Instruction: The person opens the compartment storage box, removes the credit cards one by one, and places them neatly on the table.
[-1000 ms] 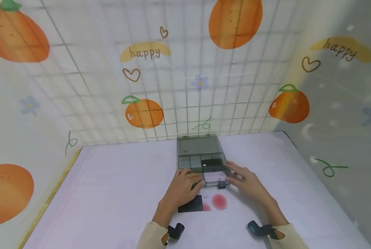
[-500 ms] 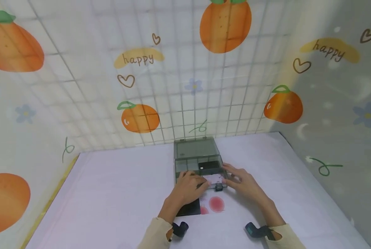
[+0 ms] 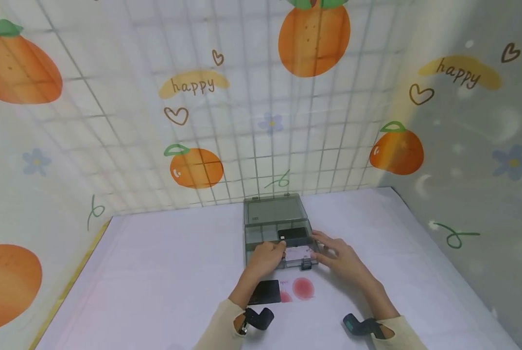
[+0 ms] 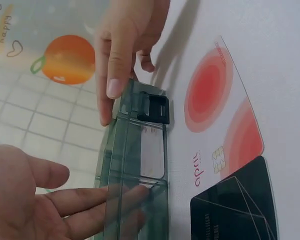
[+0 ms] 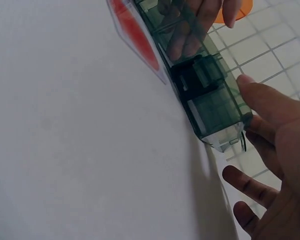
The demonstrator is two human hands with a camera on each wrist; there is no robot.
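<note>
A translucent green compartment box (image 3: 275, 211) lies with its lid folded back. My left hand (image 3: 263, 260) reaches in; the left wrist view shows its fingers extended behind the clear front wall, thumb apart, nothing visibly held. My right hand (image 3: 341, 257) holds the box's right end, thumb at the front corner and index finger along the side; its other fingers spread free in the right wrist view. A black card (image 3: 292, 234) sits in the back right compartment, and a pale patterned card (image 3: 299, 253) lies in the front right one, behind the dark latch (image 4: 155, 107).
In front of the box, a dark card (image 3: 266, 291) lies beside a white card with red circles (image 3: 303, 288), overlapping its left part. The table (image 3: 169, 277) is white. A printed curtain over a wire grid (image 3: 269, 87) stands close behind the box.
My left hand first slid right over the front compartments, then drew its fingers back, leaving more of the pale card in sight. The right hand stays at the box's end. The head view shifted slightly.
</note>
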